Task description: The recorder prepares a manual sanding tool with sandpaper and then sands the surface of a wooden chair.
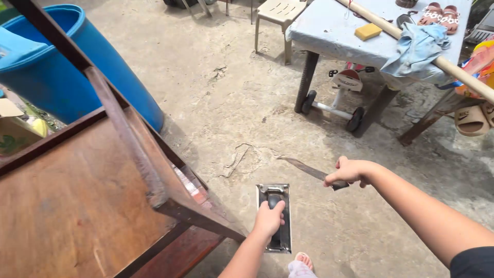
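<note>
My left hand (268, 219) grips the black handle of a flat metal hand sander (275, 216), held level above the concrete floor. My right hand (349, 172) is closed around a long dark blade-like scraper (306, 168) whose tip points left. Both hands hover just right of a brown wooden piece of furniture (77, 206), near its front corner. The wood looks worn, with a scuffed upright rail (126, 139).
A blue plastic barrel (67, 72) stands behind the furniture at left. A cloth-covered table (334, 41) at the back right carries a yellow sponge (368, 31), a blue rag (417, 46), sandals and a long wooden pole (453, 72). A plastic chair (278, 15) and a toy scooter (339, 98) stand nearby.
</note>
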